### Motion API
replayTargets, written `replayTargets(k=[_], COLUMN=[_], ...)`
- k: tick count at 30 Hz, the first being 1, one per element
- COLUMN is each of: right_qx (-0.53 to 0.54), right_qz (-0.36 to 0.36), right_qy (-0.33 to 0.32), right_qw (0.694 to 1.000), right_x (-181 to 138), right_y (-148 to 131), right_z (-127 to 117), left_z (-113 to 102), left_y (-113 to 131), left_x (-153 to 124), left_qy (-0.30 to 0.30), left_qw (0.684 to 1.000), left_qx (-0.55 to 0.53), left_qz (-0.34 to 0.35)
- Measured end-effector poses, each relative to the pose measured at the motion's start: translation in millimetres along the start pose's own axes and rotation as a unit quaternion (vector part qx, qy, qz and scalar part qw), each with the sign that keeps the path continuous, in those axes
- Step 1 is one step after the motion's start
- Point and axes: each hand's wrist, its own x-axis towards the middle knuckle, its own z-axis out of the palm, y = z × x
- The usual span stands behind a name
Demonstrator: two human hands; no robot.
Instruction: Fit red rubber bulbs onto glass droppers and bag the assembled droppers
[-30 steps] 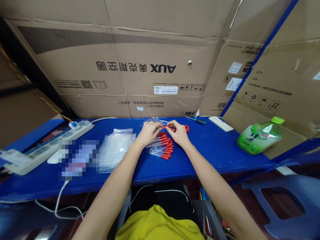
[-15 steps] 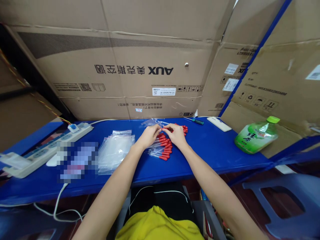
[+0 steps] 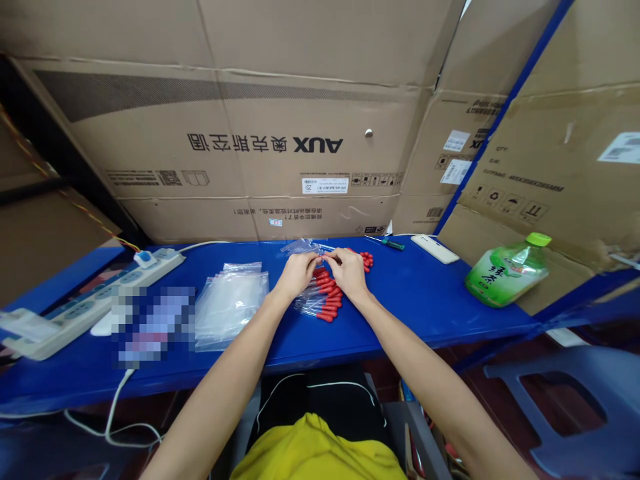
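Observation:
My left hand [image 3: 299, 272] and my right hand [image 3: 349, 272] meet fingertip to fingertip over the middle of the table. Both are closed in a pinch. Between them shows a bit of a clear dropper tube and red rubber, mostly covered by my fingers; the tube is on the left side, the red rubber bulb on the right. Just below my hands lies a fanned pile of clear droppers with red bulbs [image 3: 327, 300]. Behind my left hand are loose clear tubes [image 3: 299, 246]. Loose red rubber bulbs [image 3: 367, 261] lie beside my right hand.
Clear zip bags [image 3: 233, 307] are stacked at left, near a blurred phone [image 3: 157, 327] and a power strip [image 3: 95, 300]. A green screwdriver [image 3: 393, 245], a white phone [image 3: 435, 249] and a green bottle [image 3: 507, 270] stand or lie right. Cardboard [image 3: 270, 100] walls the back.
My hands keep the same pinch, and the fingertips have shifted slightly together. The whole view has moved a little; the things on the table stay as they were.

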Motion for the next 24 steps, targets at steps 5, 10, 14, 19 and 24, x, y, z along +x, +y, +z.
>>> replayTargets(k=[5,10,14,19,24], right_qx=[0.070,0.063,0.018,-0.003,-0.027], right_qz=[0.039,0.037,0.016,-0.007,0.023], right_qy=[-0.043,-0.129,-0.156,-0.157,-0.086], right_qw=[0.996,0.989,0.987,0.988,0.996], right_x=[1.0,2.8,1.2,0.7,4.5], right_y=[11.0,23.3,25.1,25.7,29.3], right_z=[1.6,-0.1,1.3,2.9,-5.1], left_z=[-7.6,-14.0,-10.9,-5.8,-5.7], left_y=[-8.5,-26.6,-39.2,-47.8,-52.3], left_x=[0.1,0.2,-0.6,-2.1,-2.5], left_qy=[-0.035,-0.058,-0.013,-0.033,-0.036], left_qw=[0.999,0.997,0.996,0.991,0.984], left_qx=[0.014,0.053,0.091,0.112,0.145], left_qz=[0.016,0.024,-0.010,-0.063,-0.095])
